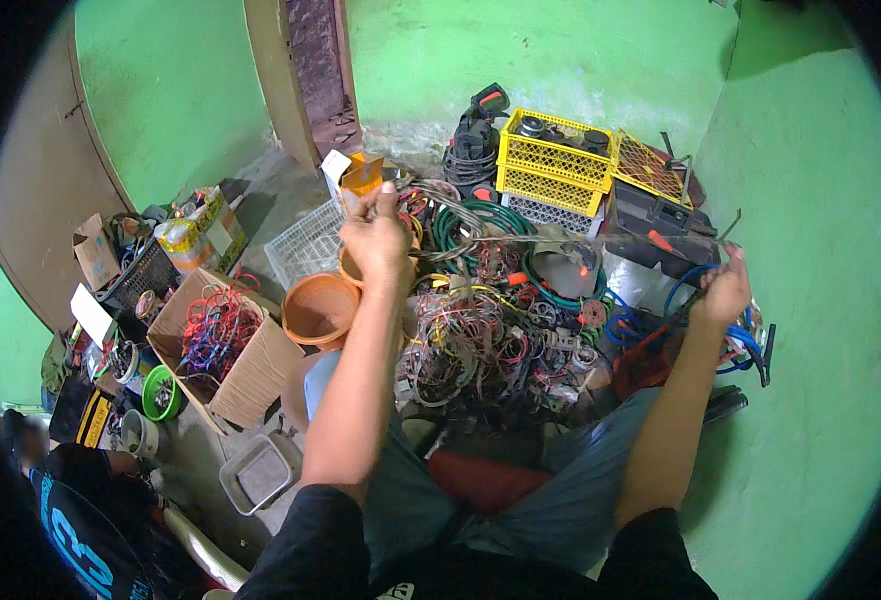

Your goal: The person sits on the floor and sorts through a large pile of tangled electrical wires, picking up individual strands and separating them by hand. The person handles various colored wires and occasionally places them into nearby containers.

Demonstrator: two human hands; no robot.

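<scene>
A thin bundle of grey-brown wires (pixel 506 239) is stretched across in front of me, above a big tangled heap of wires (pixel 471 340). My left hand (pixel 376 238) is closed round the bundle's left part, raised over the far side of the heap. At the right, my right hand (pixel 726 288) pinches the thin far end, held out near the green wall. Part of the bundle loops back beside my left hand; its exact path among the coils behind is hard to make out.
Yellow crates (pixel 556 165) stand against the back wall. Orange pots (pixel 321 308), a cardboard box (pixel 251 375) with red and blue wires and a white crate (pixel 306 243) are to the left. A grey tub (pixel 261 472) lies nearer. Another person (pixel 101 520) sits lower left.
</scene>
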